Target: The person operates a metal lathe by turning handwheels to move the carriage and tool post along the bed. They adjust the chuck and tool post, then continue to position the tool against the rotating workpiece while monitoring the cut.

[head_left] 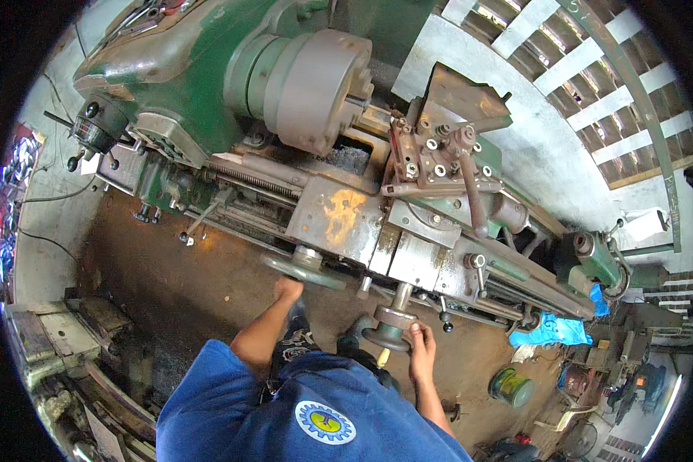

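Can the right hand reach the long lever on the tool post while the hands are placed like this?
Probably yes: the right hand is on the small handwheel, and nothing visible blocks the way up to the lever.

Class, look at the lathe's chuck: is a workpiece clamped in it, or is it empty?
Cannot tell for certain. The chuck faces the tool post, and only a short dark stub shows at its face; no long bar sticks out.

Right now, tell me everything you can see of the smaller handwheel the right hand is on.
The smaller handwheel is a round, dark metal wheel, dull and worn, on a short thick shaft that sticks out from the front of the lathe's carriage, toward the person. A pale handle stub shows at its lower edge. The right hand grips its rim on the right side. The left hand is apart from it, at the larger green handwheel to its left. Brown floor lies beneath.
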A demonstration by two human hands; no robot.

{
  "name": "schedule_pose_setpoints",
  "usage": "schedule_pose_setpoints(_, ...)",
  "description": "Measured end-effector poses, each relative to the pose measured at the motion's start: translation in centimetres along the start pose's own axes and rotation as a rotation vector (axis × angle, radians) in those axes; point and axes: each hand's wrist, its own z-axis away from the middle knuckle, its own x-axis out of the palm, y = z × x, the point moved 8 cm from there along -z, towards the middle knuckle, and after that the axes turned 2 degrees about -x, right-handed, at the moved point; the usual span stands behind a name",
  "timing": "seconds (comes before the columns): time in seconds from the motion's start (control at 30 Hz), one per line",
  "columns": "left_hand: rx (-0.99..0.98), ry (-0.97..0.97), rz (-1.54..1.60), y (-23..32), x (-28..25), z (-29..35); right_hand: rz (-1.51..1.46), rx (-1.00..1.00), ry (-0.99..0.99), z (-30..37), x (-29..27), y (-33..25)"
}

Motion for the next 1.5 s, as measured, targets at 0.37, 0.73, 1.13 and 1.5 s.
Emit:
schedule_pose_setpoints(0.37, 0.608, 0.631, 0.471, 5.8, -21.3, 15.8, 0.256, -0.014, 0.133, 2.9, 2.6, -1.8)
schedule_pose_setpoints(0.73, 0.215, -0.125, 1.57, 3.9, -13.6, 2.4, 0.245, -0.003, -0.037, 1.8, 2.9, -1.8)
schedule_pose_setpoints(1.13, 0.031, -0.2, 1.799, 3.1, -11.3, 1.2, 0.169, -0.027, -0.062, 1.7, 3.0, -1.5)
schedule_pose_setpoints(1.5, 0.25, -0.026, 1.503, 4.3, -15.3, 2.9, 0.116, -0.031, -0.098, 1.6, 3.2, -2.0)
